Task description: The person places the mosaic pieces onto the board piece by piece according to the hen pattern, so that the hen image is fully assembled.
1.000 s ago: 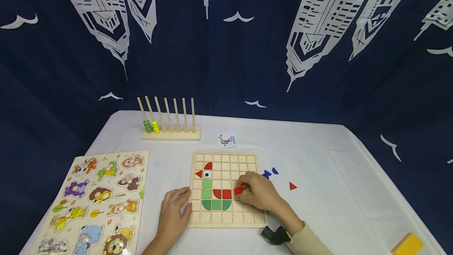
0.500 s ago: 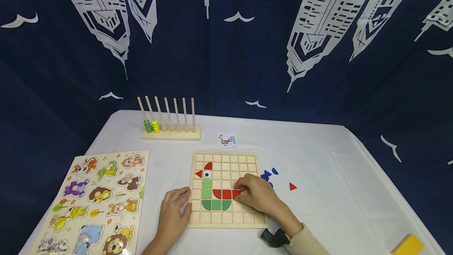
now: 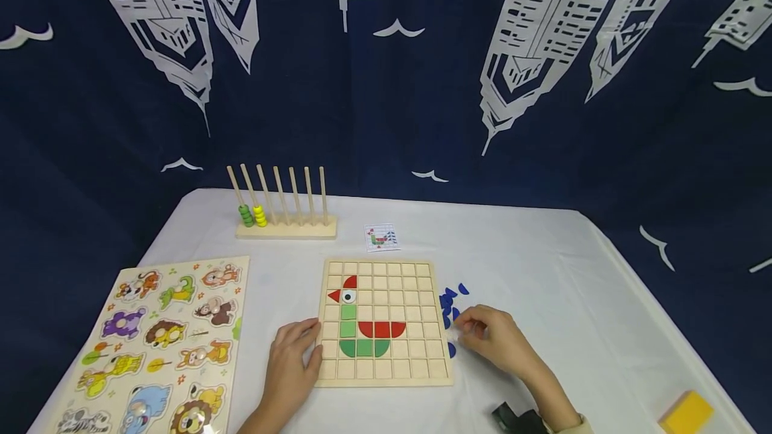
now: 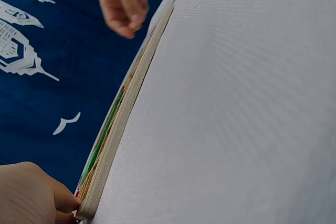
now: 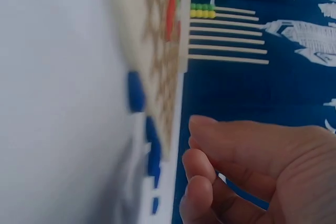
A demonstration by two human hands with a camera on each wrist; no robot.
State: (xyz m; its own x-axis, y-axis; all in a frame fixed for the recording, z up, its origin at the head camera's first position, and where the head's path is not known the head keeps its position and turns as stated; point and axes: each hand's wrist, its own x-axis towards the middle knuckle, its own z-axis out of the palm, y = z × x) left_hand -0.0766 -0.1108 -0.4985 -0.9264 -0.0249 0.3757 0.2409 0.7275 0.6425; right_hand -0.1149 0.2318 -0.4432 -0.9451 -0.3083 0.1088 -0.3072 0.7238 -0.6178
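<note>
A wooden grid board point(image 3: 386, 382) lies on the white table and carries a bird figure made of red pieces point(image 3: 381, 329) and green pieces point(image 3: 364, 348). My left hand point(image 3: 304, 340) rests with straight fingers on the board's left edge; in the left wrist view that hand point(image 4: 31, 195) touches the board's corner point(image 4: 126, 114). My right hand point(image 3: 473, 330) hovers off the board's right side, fingers loosely curled, beside several blue pieces point(image 3: 447, 300). The right wrist view shows nothing held in those fingers point(image 5: 199, 166), with the blue pieces point(image 5: 135, 92) just below them.
A pattern card point(image 3: 381, 238) lies behind the board. A peg rack with green and yellow beads point(image 3: 283, 223) stands at the back left. An animal puzzle point(image 3: 157, 347) fills the left side. A yellow block point(image 3: 687, 414) sits at the front right corner.
My right hand set a red piece into the board's red row, then pulled back to the right, off the board, over the loose pieces. The left hand stayed put.
</note>
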